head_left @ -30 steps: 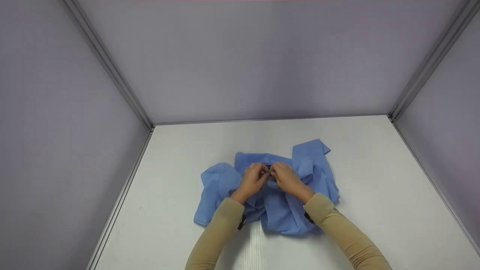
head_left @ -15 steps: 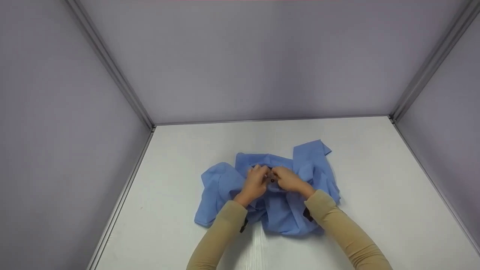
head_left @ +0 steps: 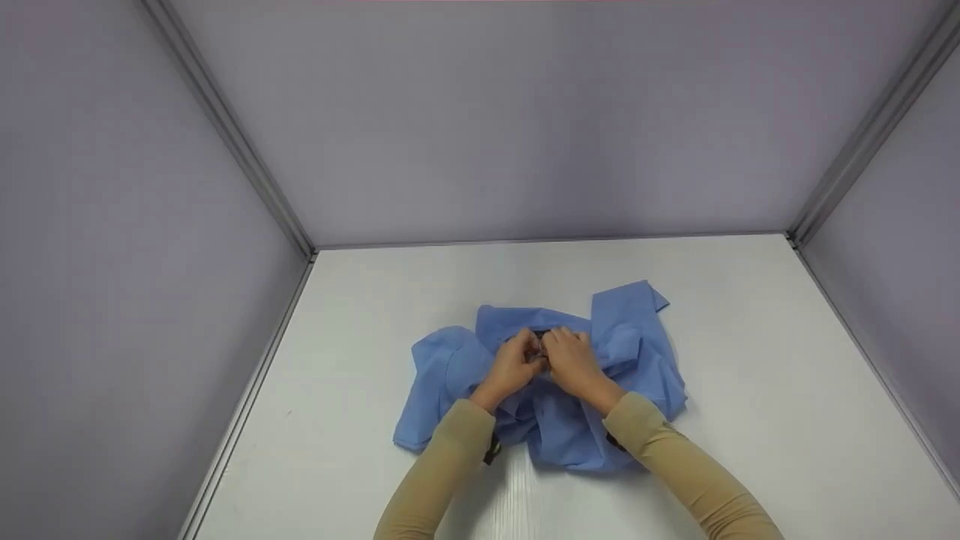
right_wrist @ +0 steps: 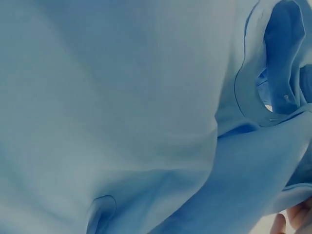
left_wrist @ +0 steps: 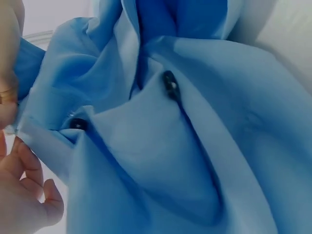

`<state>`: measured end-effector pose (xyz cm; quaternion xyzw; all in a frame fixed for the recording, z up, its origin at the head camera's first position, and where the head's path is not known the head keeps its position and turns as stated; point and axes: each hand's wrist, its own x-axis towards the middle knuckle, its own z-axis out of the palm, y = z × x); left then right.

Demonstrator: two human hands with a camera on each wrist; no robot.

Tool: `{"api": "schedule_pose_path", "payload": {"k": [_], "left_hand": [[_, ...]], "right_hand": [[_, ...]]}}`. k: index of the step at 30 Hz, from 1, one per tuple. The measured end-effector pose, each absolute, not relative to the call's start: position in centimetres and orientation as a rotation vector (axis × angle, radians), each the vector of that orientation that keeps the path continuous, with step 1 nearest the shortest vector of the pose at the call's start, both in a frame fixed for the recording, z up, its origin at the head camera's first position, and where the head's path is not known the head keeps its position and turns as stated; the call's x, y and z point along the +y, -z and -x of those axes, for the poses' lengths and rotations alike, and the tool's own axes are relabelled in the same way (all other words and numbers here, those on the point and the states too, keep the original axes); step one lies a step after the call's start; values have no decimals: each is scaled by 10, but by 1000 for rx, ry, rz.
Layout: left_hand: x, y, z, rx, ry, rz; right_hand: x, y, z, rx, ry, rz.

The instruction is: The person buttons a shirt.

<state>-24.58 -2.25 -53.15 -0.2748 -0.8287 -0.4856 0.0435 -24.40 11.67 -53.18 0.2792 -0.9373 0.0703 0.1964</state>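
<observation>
A blue shirt (head_left: 551, 420) lies rumpled near the middle of the table (head_left: 345, 382), bunched into loose folds. Its right end runs out to a flatter length of cloth (head_left: 626, 304) with the corner folded over; on the left, another length of cloth (head_left: 416, 420) angles toward the near side. In the left wrist view, 2 buttons show against the cloth: a dark round button (left_wrist: 78, 124) close to the hands, and a second dark button (left_wrist: 170, 86), slightly blurred, at the edge of a fold. The right wrist view is mostly smooth blue cloth, with a rounded opening bordered by a stitched band (right_wrist: 246, 90) at the upper right and a few fingertips in the lower corner.

The left hand (head_left: 510, 367) and the right hand (head_left: 574, 361) meet over the middle of the shirt, their fingertips almost touching. Both have curled fingers and pinch the cloth between thumb and fingers; the left wrist view shows fingers on its edge. A small dark patch shows between and just beyond the fingertips, too small to make out.

Tan sleeves (head_left: 442, 461) cover both forearms, and a dark object (head_left: 492, 450) sits under the left cuff. The table is white, with a bright streaked patch at the near side. A pale grey-lilac back wall (head_left: 480, 127) rises behind it, with side walls (head_left: 892, 217) at left and right and 2 grey metal posts (head_left: 232, 135) at the corners.
</observation>
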Motion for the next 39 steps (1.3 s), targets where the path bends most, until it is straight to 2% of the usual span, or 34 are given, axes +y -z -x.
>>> {"api": "schedule_pose_path", "payload": {"k": [9, 14, 19, 24, 28, 35, 39], "left_hand": [[-27, 536, 249, -2507, 1415, 865], [-30, 540, 251, -2527, 1312, 907], [-31, 538, 252, -2683, 918, 957], [-39, 533, 255, -2857, 449, 1011], [-53, 528, 261, -2933, 264, 990], [-84, 515, 272, -2978, 248, 863], [-95, 504, 277, -2870, 375, 838]], "right_hand": [[116, 529, 246, -2778, -471, -773], [124, 528, 250, -2831, -602, -885], [142, 531, 258, -2941, -696, -1052], [153, 527, 261, -2995, -555, -1189], [166, 524, 266, -2935, -421, -1213], [188, 513, 276, -2704, -346, -1185], [194, 501, 280, -2668, -558, -1128]]}}
